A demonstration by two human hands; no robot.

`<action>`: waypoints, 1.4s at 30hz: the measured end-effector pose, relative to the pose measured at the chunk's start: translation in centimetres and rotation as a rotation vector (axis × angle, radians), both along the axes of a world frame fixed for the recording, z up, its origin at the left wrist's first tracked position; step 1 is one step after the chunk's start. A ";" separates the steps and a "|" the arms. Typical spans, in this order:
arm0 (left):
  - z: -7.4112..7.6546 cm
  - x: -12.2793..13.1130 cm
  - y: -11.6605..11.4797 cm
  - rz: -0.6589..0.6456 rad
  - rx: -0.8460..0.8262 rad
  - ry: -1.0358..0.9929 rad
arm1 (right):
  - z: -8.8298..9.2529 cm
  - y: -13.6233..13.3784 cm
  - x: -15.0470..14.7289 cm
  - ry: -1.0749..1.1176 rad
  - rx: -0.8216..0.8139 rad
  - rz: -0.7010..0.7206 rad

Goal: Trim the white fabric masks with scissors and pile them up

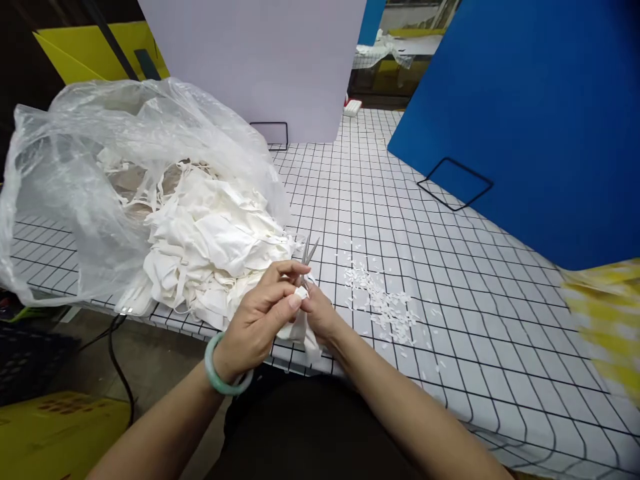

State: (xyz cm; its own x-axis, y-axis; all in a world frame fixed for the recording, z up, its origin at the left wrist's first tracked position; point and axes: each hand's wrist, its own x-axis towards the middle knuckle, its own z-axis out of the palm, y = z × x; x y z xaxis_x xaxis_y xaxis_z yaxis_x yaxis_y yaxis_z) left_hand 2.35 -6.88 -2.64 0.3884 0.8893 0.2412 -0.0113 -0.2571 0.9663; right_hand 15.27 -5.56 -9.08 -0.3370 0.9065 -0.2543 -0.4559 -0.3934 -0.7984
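Observation:
My left hand [257,317], with a pale green bangle on its wrist, pinches the corner of a white fabric piece [301,292] between thumb and fingers. More white cloth hangs below the two hands, by the table edge. My right hand [320,312] is closed round a pair of small metal scissors [307,257]. Their blades point away from me and stand slightly apart, while the handles are hidden in the hand. Just left of my hands lies a heap of white fabric pieces [200,233] with thin straps, spilling out of a clear plastic bag [65,147].
Many small white offcuts [383,303] are scattered right of my hands on the black-and-white checked tablecloth [475,340]. A pale lilac panel [260,67] and a blue panel [525,133] on wire stands rise behind. A yellow checked cloth [605,320] lies at the right edge.

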 end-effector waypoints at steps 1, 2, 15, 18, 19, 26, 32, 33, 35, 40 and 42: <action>-0.6 0.4 -0.1 0.020 -0.044 -0.059 | -0.1 -0.6 0.3 -0.021 0.002 0.009; -1.1 0.7 -0.3 0.042 -0.096 -0.106 | 0.0 -1.1 0.8 -0.052 0.016 0.014; -2.7 2.6 -1.8 0.037 0.075 0.077 | 3.3 -6.7 9.0 -1.084 0.628 0.082; -3.0 2.8 -1.8 -0.004 0.117 0.104 | 3.2 -6.9 9.0 -1.099 0.635 0.065; -3.0 2.9 -1.8 -0.013 0.134 0.112 | 3.2 -7.0 9.1 -1.101 0.638 0.064; -2.9 3.3 -1.9 -0.054 0.202 0.134 | 3.2 -7.0 9.5 -1.094 0.640 0.053; -3.2 3.7 -2.0 -0.063 0.249 0.136 | 3.0 -7.1 9.5 -1.080 0.654 0.017; -3.2 3.8 -2.0 -0.066 0.252 0.141 | 2.9 -7.1 9.6 -1.081 0.655 0.008; -3.1 4.1 -1.9 -0.082 0.260 0.150 | 2.7 -7.4 9.9 -1.084 0.657 -0.014; -3.5 5.9 -1.2 -0.194 0.252 0.162 | 1.6 -8.7 11.5 -1.119 0.525 -0.043; -4.0 7.0 -0.9 -0.255 0.225 0.166 | 1.0 -9.5 12.2 -1.085 0.404 -0.047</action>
